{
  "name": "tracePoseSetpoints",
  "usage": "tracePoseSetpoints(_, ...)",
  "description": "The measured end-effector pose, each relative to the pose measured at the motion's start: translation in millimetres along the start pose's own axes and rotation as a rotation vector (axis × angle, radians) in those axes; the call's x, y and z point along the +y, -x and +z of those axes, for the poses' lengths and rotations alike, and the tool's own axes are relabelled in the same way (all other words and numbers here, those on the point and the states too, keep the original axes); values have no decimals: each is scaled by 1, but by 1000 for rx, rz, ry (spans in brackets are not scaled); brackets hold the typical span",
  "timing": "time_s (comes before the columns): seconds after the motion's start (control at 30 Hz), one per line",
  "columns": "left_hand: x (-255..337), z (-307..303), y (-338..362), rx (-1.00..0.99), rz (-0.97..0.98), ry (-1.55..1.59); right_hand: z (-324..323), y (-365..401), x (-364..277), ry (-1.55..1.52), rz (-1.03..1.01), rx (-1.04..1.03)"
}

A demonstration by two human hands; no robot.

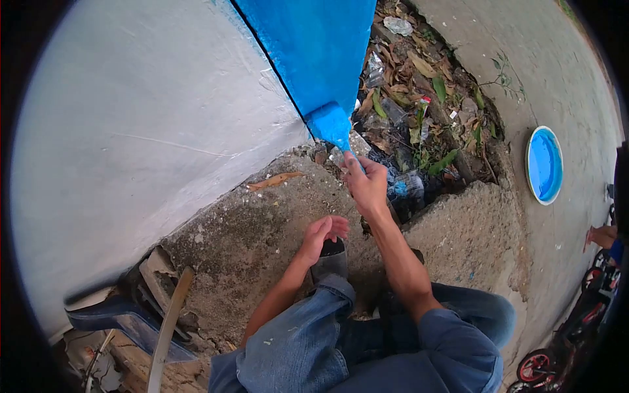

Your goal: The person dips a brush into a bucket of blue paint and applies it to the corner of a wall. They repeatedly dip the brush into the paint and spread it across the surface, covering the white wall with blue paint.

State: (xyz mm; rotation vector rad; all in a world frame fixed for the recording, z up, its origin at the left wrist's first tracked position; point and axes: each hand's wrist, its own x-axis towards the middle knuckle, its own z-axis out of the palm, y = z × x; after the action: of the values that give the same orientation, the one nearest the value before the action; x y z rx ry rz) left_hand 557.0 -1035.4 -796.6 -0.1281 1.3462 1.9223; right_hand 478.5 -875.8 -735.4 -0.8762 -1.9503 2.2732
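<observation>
My right hand (pixel 367 185) is closed round the handle of a paintbrush (pixel 329 124), whose wide bristles are coated in bright blue. The bristles press on the bottom end of a blue-painted wall strip (pixel 314 56), beside a dark line along the edge of the white wall (pixel 144 124). Lower down, my left hand (pixel 324 237) hovers over my shoe (pixel 331 263), its fingers loosely bent and apart from the thumb. Nothing shows in it. A round tub of blue paint (pixel 544 165) stands off to the right on the pavement.
A rough concrete ledge (pixel 255 216) lies under my feet. Dry leaves and plastic litter (pixel 419 98) fill the hollow beside the blue strip. Broken chair-like pieces (pixel 131 321) and a stick (pixel 169 327) lie at lower left. Motorbikes (pixel 576 327) and another person's limb (pixel 601 236) appear at far right.
</observation>
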Motion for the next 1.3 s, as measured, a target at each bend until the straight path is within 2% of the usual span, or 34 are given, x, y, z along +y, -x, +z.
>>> tracePoseSetpoints(0.03, 1, 0, -1, 2, -2, 2, 0, 8, -8, -84, 3, -10)
tracePoseSetpoints(0.17, 8, 0, -4, -14, 45, 38, 0, 22, 1, -76, -62, 36)
tracePoseSetpoints(0.23, 12, 2, -5, 5, 54, 69, 10, 22, 22, -5, -371, 159)
tracePoseSetpoints(0.33, 19, 0, -5, 41, 94, 76, 15, 17, 35, 92, -387, 104)
tracePoseSetpoints(0.4, 24, -4, -5, 57, 95, 80, 17, 7, 46, 143, -375, 132)
tracePoseSetpoints(0.47, 26, -7, -4, 66, 86, 51, 13, -5, 60, 351, -297, 165)
tracePoseSetpoints(0.7, 24, -11, -2, 81, 87, 13, -3, -20, 101, 546, -193, 191)
tracePoseSetpoints(0.87, 24, -6, 0, 66, 76, 14, -8, -32, 118, 652, 21, 208)
tracePoseSetpoints(1.1, 23, -4, 0, 59, 81, 14, 11, -43, 87, 496, 90, 187)
tracePoseSetpoints(1.2, 19, -7, -1, 71, 77, 37, 8, -28, 58, 342, 25, 170)
tracePoseSetpoints(1.27, 17, -8, -3, 73, 71, 42, 4, -17, 41, 58, 27, 117)
tracePoseSetpoints(1.3, 17, -10, -3, 79, 67, 46, 0, -10, 29, 58, 31, 117)
